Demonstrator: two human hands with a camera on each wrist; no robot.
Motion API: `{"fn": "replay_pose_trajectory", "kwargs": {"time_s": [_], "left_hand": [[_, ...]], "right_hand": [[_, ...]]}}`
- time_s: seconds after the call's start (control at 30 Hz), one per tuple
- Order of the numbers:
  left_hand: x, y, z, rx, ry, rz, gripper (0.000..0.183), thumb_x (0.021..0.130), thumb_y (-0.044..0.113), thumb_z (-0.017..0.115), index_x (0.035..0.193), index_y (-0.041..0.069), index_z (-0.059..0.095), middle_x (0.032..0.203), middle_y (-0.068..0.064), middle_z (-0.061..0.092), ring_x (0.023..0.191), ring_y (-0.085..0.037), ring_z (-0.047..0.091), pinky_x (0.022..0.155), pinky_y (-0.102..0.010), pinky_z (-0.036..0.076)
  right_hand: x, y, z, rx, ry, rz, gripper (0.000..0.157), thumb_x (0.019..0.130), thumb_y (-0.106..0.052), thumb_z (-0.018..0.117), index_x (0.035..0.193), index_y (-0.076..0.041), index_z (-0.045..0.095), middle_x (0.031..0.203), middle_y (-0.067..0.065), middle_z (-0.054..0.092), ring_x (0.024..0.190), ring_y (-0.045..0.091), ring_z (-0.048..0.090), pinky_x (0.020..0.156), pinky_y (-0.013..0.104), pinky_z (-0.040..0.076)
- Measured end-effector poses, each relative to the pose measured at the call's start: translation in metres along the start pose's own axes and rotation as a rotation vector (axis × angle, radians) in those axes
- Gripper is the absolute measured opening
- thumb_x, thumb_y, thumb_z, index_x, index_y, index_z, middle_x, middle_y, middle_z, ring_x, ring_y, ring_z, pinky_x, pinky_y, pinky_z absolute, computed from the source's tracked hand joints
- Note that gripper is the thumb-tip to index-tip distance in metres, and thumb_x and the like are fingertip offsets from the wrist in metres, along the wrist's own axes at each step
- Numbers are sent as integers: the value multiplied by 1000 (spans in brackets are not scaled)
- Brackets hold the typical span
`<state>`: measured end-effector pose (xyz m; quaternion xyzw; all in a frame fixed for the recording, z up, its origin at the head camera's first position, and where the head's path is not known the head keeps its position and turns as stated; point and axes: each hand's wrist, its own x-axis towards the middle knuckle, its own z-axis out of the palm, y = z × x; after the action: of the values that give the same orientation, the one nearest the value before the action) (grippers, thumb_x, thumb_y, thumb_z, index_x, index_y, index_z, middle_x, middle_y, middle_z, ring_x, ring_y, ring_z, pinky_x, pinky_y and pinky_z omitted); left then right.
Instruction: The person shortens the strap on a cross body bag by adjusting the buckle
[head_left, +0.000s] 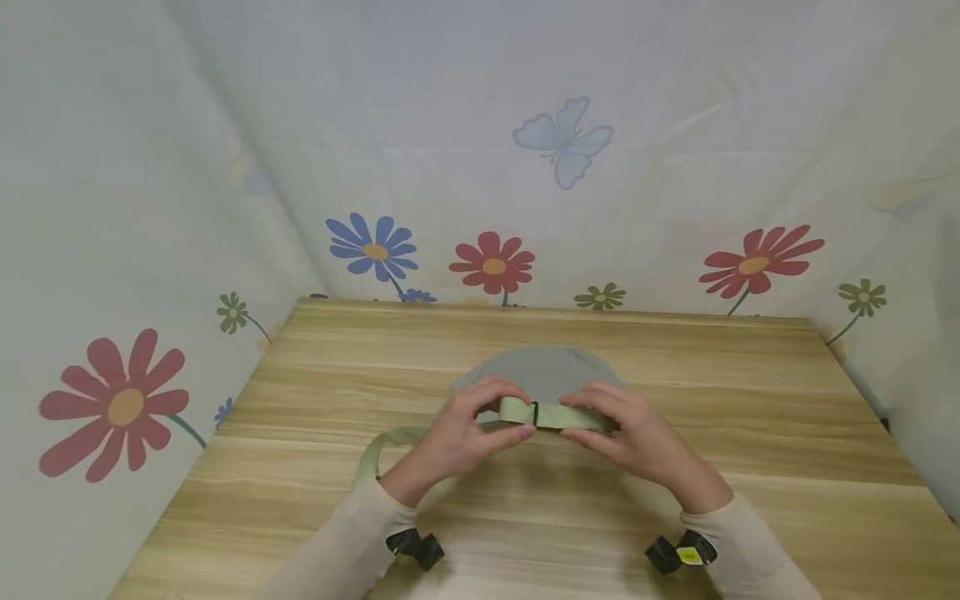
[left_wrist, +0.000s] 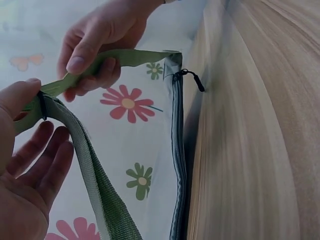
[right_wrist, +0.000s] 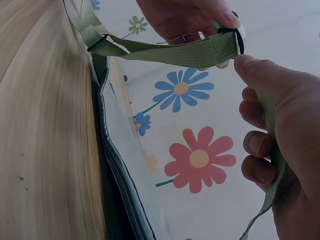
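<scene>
A grey-green bag (head_left: 551,367) with a zipper along its edge lies on the table. Its light green webbing strap (head_left: 573,417) is lifted in front of it, stretched between both hands. My left hand (head_left: 461,433) pinches the strap beside a black slider buckle (head_left: 536,414), thumb below and fingers above. Just right of the buckle, my right hand (head_left: 637,433) grips the strap's other stretch, which runs through its curled fingers in the right wrist view. A black zipper pull (left_wrist: 197,81) dangles from the bag's corner in the left wrist view.
The wooden table (head_left: 787,433) extends around the bag, with a flower-printed curtain (head_left: 645,192) behind and at both sides. A loop of strap (head_left: 371,457) lies left of my left hand. Another black slider (right_wrist: 96,43) sits on the strap near the bag.
</scene>
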<state>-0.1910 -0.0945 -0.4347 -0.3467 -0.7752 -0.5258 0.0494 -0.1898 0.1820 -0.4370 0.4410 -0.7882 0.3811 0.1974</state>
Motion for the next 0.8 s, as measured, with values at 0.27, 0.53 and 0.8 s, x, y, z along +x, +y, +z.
{"fn": "replay_pose_trajectory", "kwargs": {"time_s": [0.27, 0.53, 0.8], "left_hand": [[0, -2, -1, -55, -48, -43, 39, 93, 8, 85, 128, 6, 69, 119, -10, 74, 105, -11, 71, 98, -33, 61], [-1, -7, -5, -103, -79, -99, 33, 96, 8, 82, 127, 7, 71, 119, -10, 73, 107, -8, 66, 102, -30, 57], [-1, -9, -2, -30, -88, -153, 34, 93, 16, 87, 124, 13, 74, 123, -3, 76, 114, -15, 67, 102, -34, 55]], "right_hand": [[-1, 0, 0, 19, 23, 34, 37, 86, -2, 89, 118, -15, 76, 105, -3, 74, 85, 4, 60, 73, 17, 49], [0, 0, 3, 38, 51, -3, 21, 97, -17, 83, 116, -14, 76, 104, -2, 74, 84, 6, 62, 74, 18, 50], [1, -1, 9, 65, 66, -44, 20, 102, -24, 77, 118, -13, 75, 104, -1, 73, 82, 6, 60, 71, 17, 49]]}}
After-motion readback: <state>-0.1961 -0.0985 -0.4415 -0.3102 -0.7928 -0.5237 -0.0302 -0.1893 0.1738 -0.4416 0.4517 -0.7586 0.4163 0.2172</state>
